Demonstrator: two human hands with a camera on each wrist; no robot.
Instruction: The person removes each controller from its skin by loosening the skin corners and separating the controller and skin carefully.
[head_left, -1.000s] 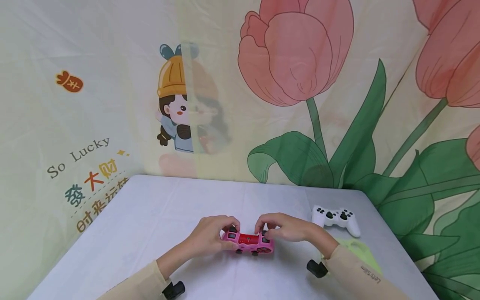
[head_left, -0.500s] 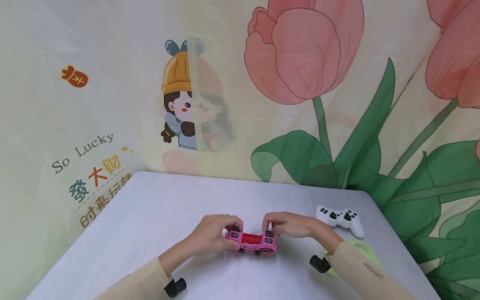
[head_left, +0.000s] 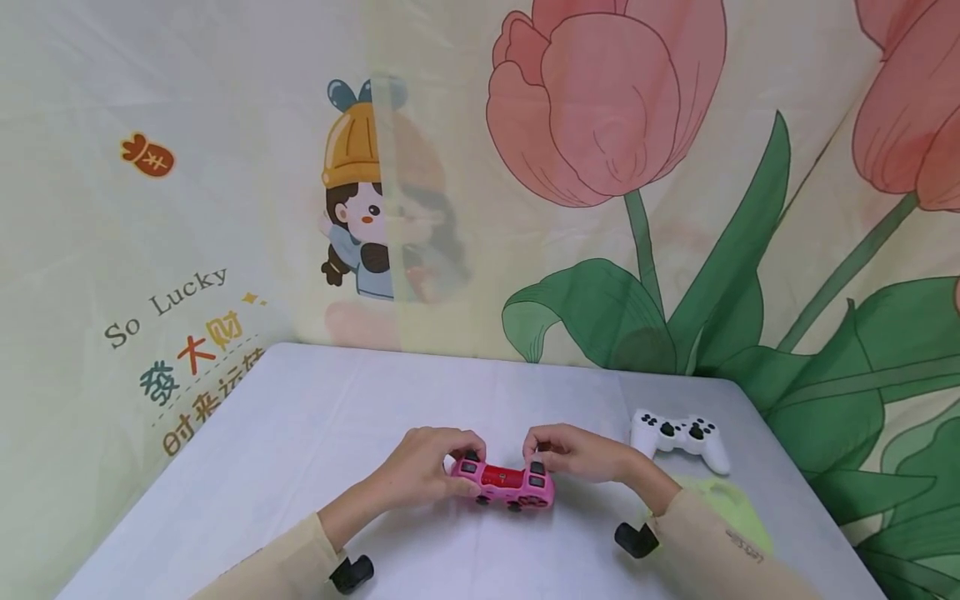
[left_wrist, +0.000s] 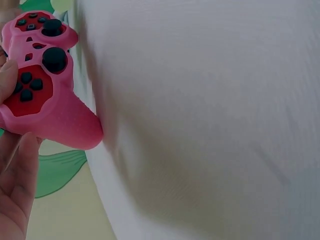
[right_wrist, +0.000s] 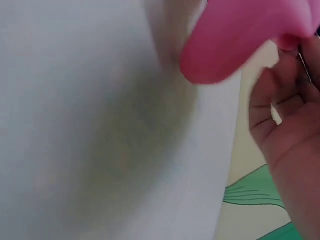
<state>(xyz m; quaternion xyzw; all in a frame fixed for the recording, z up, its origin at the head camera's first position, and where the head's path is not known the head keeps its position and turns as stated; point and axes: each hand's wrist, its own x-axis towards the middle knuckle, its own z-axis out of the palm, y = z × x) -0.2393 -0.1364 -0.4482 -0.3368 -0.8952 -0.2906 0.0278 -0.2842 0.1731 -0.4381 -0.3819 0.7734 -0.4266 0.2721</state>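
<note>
A red game controller in a pink rubbery cover stands at the middle of the table, its shoulder buttons facing up in the head view. My left hand grips one end, thumb on the button face beside the direction pad, as the left wrist view shows. At the other end, the curled fingers of my right hand pinch the edge by the shoulder buttons. The right wrist view shows a pink handle with these fingers behind it. One handle tip meets the white cloth in the left wrist view.
A white game controller lies at the right of the white-covered table. In front of it is a light green flat piece, partly hidden by my right sleeve. A printed curtain hangs behind the table.
The head view has shifted slightly. My right fingers have drawn closer together at the pink cover's edge; the left hand keeps its grip and the controller stays about where it was.
</note>
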